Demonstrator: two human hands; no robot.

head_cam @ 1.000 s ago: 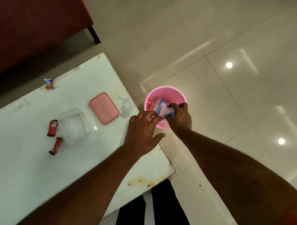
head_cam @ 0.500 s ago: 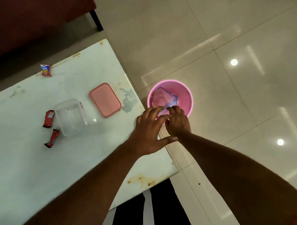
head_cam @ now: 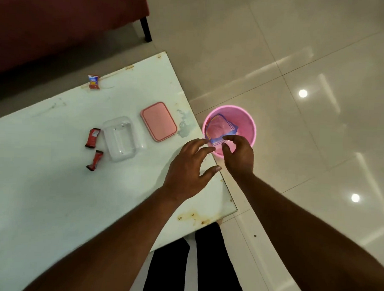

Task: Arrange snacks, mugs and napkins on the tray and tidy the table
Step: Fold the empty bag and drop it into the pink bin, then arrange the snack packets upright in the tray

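Observation:
A pink bin (head_cam: pixel 248 125) stands on the floor by the table's right edge, with a clear blue-edged wrapper (head_cam: pixel 220 129) lying inside it. My right hand (head_cam: pixel 238 155) hovers over the bin's near rim, fingers apart and empty. My left hand (head_cam: pixel 190 169) is above the table edge beside it, fingers spread, holding nothing. On the white table (head_cam: pixel 54 195) sit an empty clear container (head_cam: pixel 120 138), its pink lid (head_cam: pixel 158 121), two red snack bars (head_cam: pixel 92 137) (head_cam: pixel 95 160) and a small red-and-white packet (head_cam: pixel 93 82) at the far edge.
A dark red sofa (head_cam: pixel 60 21) with a black leg stands beyond the table. The glossy tiled floor (head_cam: pixel 309 73) stretches to the right. My dark trousers (head_cam: pixel 204 265) show below the table's near corner, which has rust stains.
My right hand let go of the wrapper, which now lies in the bin. Both hands drew back from the bin and opened.

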